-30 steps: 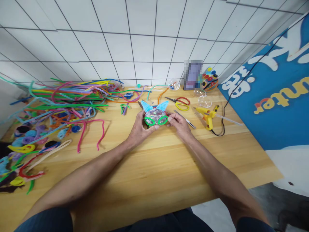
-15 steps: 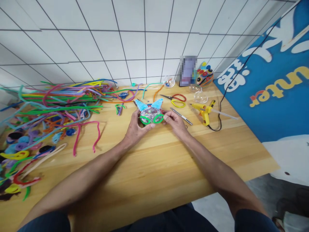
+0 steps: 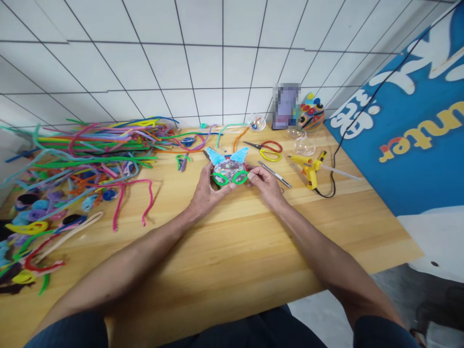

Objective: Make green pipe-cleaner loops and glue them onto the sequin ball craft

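A round, see-through craft ball (image 3: 229, 166) with speckled filling sits between my hands, over the middle of the table. Two light-blue pipe-cleaner ears (image 3: 239, 155) stand up from its top. On its near side are two green pipe-cleaner rings (image 3: 239, 177). My left hand (image 3: 208, 189) is closed around the ball's left side, thumb along the lower edge. With thumb and forefinger pinched together, my right hand (image 3: 264, 182) is at the outer end of the right green ring. Its fingertips partly hide that contact.
Pipe cleaners (image 3: 108, 142) and coiled pieces (image 3: 38, 212) cover the table's left side. Scissors (image 3: 266, 149), a pen-like tool (image 3: 275, 175) and a yellow hot glue gun (image 3: 309, 169) with a black cord lie right. Behind them are clear plastic shells (image 3: 304, 145) and a propped phone (image 3: 286, 106).
The whole view has shifted slightly, so things appear a little further right. Both hands keep nearly the same hold on the ball and green ring.
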A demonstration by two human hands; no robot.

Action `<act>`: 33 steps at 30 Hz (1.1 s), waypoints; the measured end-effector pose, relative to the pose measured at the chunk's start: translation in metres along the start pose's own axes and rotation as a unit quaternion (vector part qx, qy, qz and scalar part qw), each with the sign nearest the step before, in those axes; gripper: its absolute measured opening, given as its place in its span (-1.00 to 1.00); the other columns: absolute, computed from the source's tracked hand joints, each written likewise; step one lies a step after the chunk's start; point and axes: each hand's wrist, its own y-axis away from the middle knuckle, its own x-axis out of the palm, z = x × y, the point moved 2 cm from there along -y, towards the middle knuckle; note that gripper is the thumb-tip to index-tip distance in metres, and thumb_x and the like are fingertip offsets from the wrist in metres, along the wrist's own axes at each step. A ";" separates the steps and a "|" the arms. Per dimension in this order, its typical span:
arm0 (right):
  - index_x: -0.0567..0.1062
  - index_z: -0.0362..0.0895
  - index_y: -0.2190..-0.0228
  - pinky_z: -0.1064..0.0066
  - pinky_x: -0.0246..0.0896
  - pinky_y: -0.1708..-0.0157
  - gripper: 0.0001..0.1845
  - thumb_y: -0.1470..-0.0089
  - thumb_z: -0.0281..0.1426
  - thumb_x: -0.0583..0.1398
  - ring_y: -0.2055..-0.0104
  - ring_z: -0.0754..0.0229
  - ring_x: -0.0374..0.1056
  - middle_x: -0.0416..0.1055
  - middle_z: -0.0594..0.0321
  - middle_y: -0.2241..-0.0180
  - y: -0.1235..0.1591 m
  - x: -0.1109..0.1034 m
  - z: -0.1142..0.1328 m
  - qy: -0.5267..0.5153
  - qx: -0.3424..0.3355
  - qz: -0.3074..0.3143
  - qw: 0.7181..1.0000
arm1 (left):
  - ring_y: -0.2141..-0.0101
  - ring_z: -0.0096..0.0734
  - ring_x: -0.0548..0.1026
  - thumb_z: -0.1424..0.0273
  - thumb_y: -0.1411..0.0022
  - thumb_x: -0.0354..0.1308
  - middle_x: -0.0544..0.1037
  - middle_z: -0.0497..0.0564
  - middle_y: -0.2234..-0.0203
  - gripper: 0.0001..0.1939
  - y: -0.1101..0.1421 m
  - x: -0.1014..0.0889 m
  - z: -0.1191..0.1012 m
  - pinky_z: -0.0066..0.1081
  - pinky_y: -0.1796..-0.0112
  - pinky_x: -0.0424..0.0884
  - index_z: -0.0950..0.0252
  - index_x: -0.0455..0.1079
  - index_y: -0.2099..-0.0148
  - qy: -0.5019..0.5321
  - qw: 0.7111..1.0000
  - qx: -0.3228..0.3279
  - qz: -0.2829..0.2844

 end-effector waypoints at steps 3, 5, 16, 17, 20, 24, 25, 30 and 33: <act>0.56 -0.03 0.39 0.28 0.43 0.19 -0.45 -0.06 0.18 0.47 0.30 0.19 0.43 0.58 0.26 0.25 0.000 0.000 0.000 0.003 -0.001 0.000 1.000 | -0.33 0.14 0.48 -0.08 -0.23 0.52 0.46 0.26 -0.34 -0.09 0.000 0.000 -0.001 0.20 -0.37 0.39 0.15 0.28 -0.44 -0.002 1.000 -0.003 -0.005; 0.55 -0.03 0.40 0.28 0.44 0.19 -0.43 -0.05 0.19 0.47 0.31 0.19 0.42 0.57 0.27 0.26 0.000 0.000 0.001 0.004 -0.002 0.000 1.000 | -0.34 0.16 0.47 -0.09 -0.23 0.51 0.46 0.28 -0.34 -0.09 -0.001 0.000 -0.001 0.21 -0.37 0.38 0.17 0.28 -0.44 -0.003 1.000 -0.008 -0.007; 0.57 -0.02 0.40 0.29 0.46 0.22 -0.43 -0.03 0.20 0.48 0.27 0.16 0.42 0.55 0.26 0.29 0.001 0.001 0.002 -0.005 0.002 -0.003 1.000 | -0.36 0.11 0.46 -0.07 -0.23 0.51 0.44 0.26 -0.38 -0.07 -0.002 0.003 -0.003 0.15 -0.40 0.38 0.15 0.24 -0.46 0.024 0.999 -0.028 -0.007; 0.56 -0.02 0.41 0.29 0.46 0.21 -0.43 -0.03 0.20 0.48 0.28 0.16 0.42 0.54 0.27 0.30 0.001 0.001 0.002 -0.005 0.003 -0.002 1.000 | -0.36 0.10 0.46 -0.07 -0.22 0.51 0.44 0.26 -0.37 -0.07 -0.002 0.003 -0.003 0.14 -0.40 0.38 0.15 0.24 -0.45 0.023 0.999 -0.027 -0.008; 0.56 -0.03 0.41 0.28 0.45 0.20 -0.42 -0.02 0.20 0.49 0.30 0.19 0.42 0.57 0.26 0.26 0.001 0.001 0.002 -0.010 0.010 -0.003 1.000 | -0.34 0.09 0.48 -0.08 -0.21 0.52 0.45 0.26 -0.35 -0.06 -0.002 0.003 -0.003 0.13 -0.38 0.40 0.17 0.24 -0.44 0.018 0.999 -0.031 -0.010; 0.57 -0.04 0.40 0.27 0.41 0.18 -0.43 -0.01 0.18 0.50 0.31 0.19 0.45 0.58 0.26 0.28 0.001 0.002 -0.001 -0.017 0.018 -0.006 1.000 | -0.33 0.10 0.48 -0.05 -0.22 0.51 0.45 0.29 -0.35 -0.08 -0.002 0.003 -0.004 0.15 -0.37 0.40 0.21 0.24 -0.43 0.022 0.999 -0.033 -0.008; 0.57 -0.04 0.41 0.27 0.41 0.18 -0.43 -0.01 0.18 0.51 0.31 0.19 0.46 0.58 0.26 0.28 0.001 0.002 -0.002 -0.021 0.019 -0.007 1.000 | -0.34 0.09 0.48 -0.04 -0.22 0.51 0.46 0.29 -0.35 -0.09 -0.002 0.002 -0.004 0.15 -0.38 0.40 0.21 0.24 -0.43 0.023 0.999 -0.032 -0.007; 0.55 -0.04 0.40 0.28 0.38 0.20 -0.43 0.00 0.18 0.50 0.34 0.19 0.44 0.58 0.29 0.35 0.000 0.003 -0.004 -0.028 0.021 -0.010 0.999 | -0.33 0.08 0.50 -0.02 -0.20 0.54 0.48 0.25 -0.33 -0.10 -0.003 0.001 -0.005 0.13 -0.39 0.40 0.18 0.24 -0.41 0.027 0.999 -0.033 -0.004; 0.55 -0.03 0.41 0.28 0.36 0.19 -0.43 -0.01 0.19 0.48 0.35 0.18 0.45 0.56 0.33 0.42 0.000 0.004 -0.006 -0.022 0.023 -0.011 0.999 | -0.31 0.06 0.52 -0.04 -0.19 0.55 0.49 0.23 -0.32 -0.09 -0.003 0.001 -0.005 0.11 -0.37 0.43 0.16 0.24 -0.39 0.029 0.999 -0.039 -0.004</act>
